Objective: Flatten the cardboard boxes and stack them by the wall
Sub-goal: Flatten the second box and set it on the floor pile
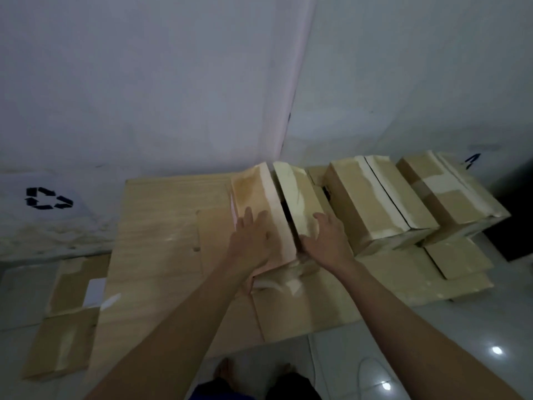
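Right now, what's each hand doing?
Left hand: open, palm flat on the left flap of the box.
Right hand: open, pressing the box's right flap.

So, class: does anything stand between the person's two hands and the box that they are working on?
Nothing visible does. The left hand rests flat on the box's left top flap and the right hand on its right top flap, both touching the cardboard directly.

Below me is a pale, glossy tiled floor [432, 356], with two bright spots of reflected light [496, 350] at lower right. A black recycling symbol [47, 198] is printed on a whitish surface at left. Another black mark [473, 160], too blurred to read, sits at far right, above a dark area [516, 226] at the frame's edge.
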Demonstrator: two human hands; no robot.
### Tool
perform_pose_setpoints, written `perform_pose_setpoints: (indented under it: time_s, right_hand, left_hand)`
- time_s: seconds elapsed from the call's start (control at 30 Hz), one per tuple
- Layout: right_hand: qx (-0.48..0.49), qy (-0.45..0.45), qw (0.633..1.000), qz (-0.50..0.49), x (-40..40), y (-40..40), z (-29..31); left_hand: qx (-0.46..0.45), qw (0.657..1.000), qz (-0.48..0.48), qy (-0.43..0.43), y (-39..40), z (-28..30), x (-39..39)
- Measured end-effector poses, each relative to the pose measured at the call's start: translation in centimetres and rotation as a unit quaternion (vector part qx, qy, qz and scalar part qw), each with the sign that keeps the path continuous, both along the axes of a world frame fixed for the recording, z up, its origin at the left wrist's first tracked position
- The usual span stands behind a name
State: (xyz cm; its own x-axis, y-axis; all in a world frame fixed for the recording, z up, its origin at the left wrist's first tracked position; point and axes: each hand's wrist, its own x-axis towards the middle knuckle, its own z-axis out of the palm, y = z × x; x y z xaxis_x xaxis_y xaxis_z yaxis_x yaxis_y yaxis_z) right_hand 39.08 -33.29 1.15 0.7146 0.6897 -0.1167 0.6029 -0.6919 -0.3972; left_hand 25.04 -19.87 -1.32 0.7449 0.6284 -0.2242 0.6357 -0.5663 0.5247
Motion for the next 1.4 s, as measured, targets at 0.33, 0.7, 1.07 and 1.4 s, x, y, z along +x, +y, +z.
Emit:
perform_pose_setpoints:
  time_s: [0.33,0.7,1.07,1.4]
  right_hand:
    - [-0.025,0.166,0.986,0.011,6.4,-0.4,-3.2]
    - [-0.002,0.226,0.972,0.061,3.1,2.0,-4.2]
    - [-0.075,0.074,0.991,0.078,-2.7,4.7,-5.2]
    - [-0.065,-0.079,0.941,0.323,-4.7,4.6,-4.6]
  left_hand:
    - [-0.012,0.992,0.120,0.047,-4.2,-4.2,3.3]
    - [0.020,0.979,0.199,0.042,-2.0,-4.1,-0.4]
    - [0.017,0.977,0.192,0.085,-0.2,-4.1,-2.9]
    - [0.020,0.981,0.159,0.106,0.0,-4.5,-3.2]
